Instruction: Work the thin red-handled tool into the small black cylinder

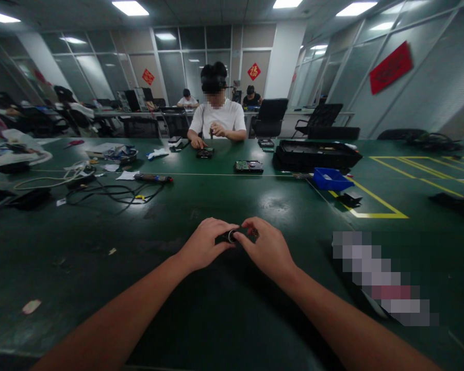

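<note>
Both arms come in low from the bottom corners, bare, angled inward so the hands meet about mid-frame, just above the counter (100, 216). Left hand (206, 239) has its palm turned inward, index finger stretched along the top and thumb underneath, pinching the dark piece (231, 236) between them. Right hand (268, 245) is bent in from the other side, fingers curled, thumb tip right up against the piece; can't really tell if it's gripping too.

The piece itself is small and dark, roundish, with a shiny pale ring on the end facing right. Most of it is covered by fingers, so finer detail is lost.

Nearby on the counter there's a pale scrap (31, 307) off to the left and a pixelated thing (379, 281) to the right. Further out: black cables (104, 191) and a driver (150, 178) on the left, a blue bin (331, 179) on the right with a long black tray (315, 157) just behind it, and a drive (249, 166) with its green board showing. Across the counter, a co-worker in a white shirt (226, 118) holds a tool upright over another drive (204, 153).
</note>
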Action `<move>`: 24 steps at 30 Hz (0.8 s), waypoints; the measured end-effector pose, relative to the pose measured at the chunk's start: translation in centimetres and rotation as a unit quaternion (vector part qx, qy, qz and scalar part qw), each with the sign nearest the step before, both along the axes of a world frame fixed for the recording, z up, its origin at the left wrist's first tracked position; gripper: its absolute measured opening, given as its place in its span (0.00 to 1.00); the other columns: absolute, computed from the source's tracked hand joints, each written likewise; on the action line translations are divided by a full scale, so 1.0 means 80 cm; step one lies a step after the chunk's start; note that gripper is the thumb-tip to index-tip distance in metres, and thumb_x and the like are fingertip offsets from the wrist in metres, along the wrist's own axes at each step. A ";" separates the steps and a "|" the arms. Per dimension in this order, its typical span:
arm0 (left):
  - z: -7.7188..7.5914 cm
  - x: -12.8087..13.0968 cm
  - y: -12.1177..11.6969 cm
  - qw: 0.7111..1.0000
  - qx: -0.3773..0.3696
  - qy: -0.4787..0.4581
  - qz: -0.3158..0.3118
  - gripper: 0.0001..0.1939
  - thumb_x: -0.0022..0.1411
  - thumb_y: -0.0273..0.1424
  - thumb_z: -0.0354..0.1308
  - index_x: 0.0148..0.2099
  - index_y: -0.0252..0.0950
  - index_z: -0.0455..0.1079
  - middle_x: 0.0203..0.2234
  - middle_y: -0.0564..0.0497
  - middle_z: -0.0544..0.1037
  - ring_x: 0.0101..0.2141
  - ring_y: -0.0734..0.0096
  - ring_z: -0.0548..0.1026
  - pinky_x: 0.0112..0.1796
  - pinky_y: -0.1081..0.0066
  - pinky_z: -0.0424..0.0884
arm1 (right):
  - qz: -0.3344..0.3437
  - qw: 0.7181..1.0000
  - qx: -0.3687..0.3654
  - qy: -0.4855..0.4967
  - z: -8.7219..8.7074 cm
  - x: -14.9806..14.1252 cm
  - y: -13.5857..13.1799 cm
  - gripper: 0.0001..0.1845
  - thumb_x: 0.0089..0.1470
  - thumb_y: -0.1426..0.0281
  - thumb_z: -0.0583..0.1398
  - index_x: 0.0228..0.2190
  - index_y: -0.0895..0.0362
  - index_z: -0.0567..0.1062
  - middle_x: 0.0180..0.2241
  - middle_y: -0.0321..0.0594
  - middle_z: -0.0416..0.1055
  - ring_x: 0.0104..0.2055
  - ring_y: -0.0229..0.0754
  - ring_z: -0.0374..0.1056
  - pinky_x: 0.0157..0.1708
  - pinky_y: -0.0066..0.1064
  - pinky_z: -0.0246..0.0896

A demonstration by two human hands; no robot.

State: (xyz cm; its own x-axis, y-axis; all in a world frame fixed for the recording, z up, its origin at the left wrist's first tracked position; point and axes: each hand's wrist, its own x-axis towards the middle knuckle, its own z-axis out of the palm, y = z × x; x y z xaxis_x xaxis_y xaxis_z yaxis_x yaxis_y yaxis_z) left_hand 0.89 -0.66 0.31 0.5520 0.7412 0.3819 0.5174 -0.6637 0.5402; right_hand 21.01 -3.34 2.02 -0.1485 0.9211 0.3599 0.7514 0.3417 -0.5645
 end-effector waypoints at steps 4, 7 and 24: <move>-0.002 -0.002 0.002 0.999 0.007 -0.013 0.038 0.19 0.64 0.30 0.64 0.57 0.44 0.71 0.49 0.50 0.79 0.50 0.60 0.74 0.53 0.57 0.65 | 0.019 0.998 0.000 0.056 0.004 0.000 -0.003 0.13 0.60 0.66 0.58 0.46 0.57 0.73 0.37 0.42 0.72 0.35 0.43 0.69 0.35 0.36 0.65; -0.004 -0.006 0.005 0.997 0.015 -0.024 0.073 0.20 0.62 0.30 0.65 0.56 0.43 0.72 0.49 0.51 0.79 0.50 0.60 0.74 0.52 0.58 0.66 | 0.044 0.994 0.017 0.100 0.005 -0.001 -0.004 0.15 0.62 0.70 0.54 0.50 0.57 0.72 0.43 0.46 0.71 0.42 0.44 0.70 0.43 0.38 0.67; -0.008 -0.015 0.012 0.986 -0.005 -0.025 0.164 0.21 0.61 0.30 0.67 0.56 0.43 0.73 0.49 0.52 0.79 0.49 0.60 0.74 0.51 0.58 0.68 | 0.025 0.966 0.102 0.238 -0.001 0.008 -0.012 0.11 0.66 0.64 0.55 0.47 0.52 0.73 0.36 0.39 0.79 0.38 0.43 0.76 0.40 0.35 0.68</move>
State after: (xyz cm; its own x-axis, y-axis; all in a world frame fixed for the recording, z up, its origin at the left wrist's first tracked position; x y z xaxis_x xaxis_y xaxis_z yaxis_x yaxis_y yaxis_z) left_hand -0.33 0.28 -0.32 0.2625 0.8808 0.3941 0.6764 -0.4592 0.5759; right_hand 21.62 -4.27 1.92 0.0358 0.8192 0.5724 0.4040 0.5120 -0.7581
